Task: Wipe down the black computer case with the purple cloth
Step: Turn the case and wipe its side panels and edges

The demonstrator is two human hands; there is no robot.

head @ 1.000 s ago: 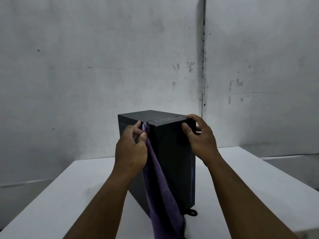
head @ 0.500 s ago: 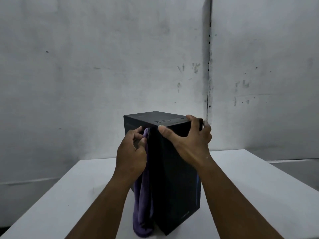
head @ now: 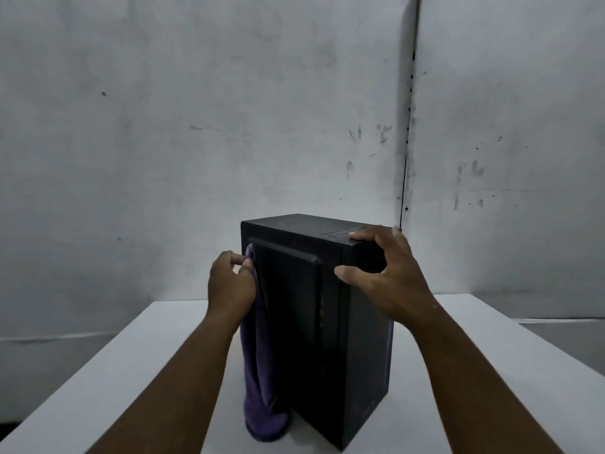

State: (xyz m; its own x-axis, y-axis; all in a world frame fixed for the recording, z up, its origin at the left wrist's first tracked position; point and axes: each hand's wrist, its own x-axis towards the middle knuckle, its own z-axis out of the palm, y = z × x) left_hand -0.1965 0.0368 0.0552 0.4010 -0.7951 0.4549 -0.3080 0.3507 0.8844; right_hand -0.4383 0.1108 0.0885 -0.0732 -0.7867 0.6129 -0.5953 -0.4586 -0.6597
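Left hand: you are pinching the top end of the long purple terry cloth (head: 258,371) between thumb and fingertips of your left hand (head: 230,286), holding it against the case's upper left edge, at about 9 o'clock of the panel facing you.

Right hand: your right hand (head: 383,276) is gripping the upper near corner of the case at about 2 o'clock, fingers curling over the top and thumb pressing on the side panel, steadying the box.

Purple cloth: it is hanging straight down along the left edge, its lower end bunching on the table at about 7 o'clock of the case.

Black computer case: the tall matte black rectangular computer case (head: 314,322) is standing upright near the middle of the white flat table (head: 491,371), one bottom corner pointing toward you at 6 o'clock.

Wall: a scuffed grey panelled wall (head: 163,126) is standing behind at 12 o'clock.

Progress: judging from this pose, you are working the left edge or the face beyond it; no panel is showing a visible clean-versus-dusty difference, so I cannot tell which faces are finished.

Left to do: the top, the panel facing you and the right side are likely waiting for a pass, since the cloth is touching none of them.
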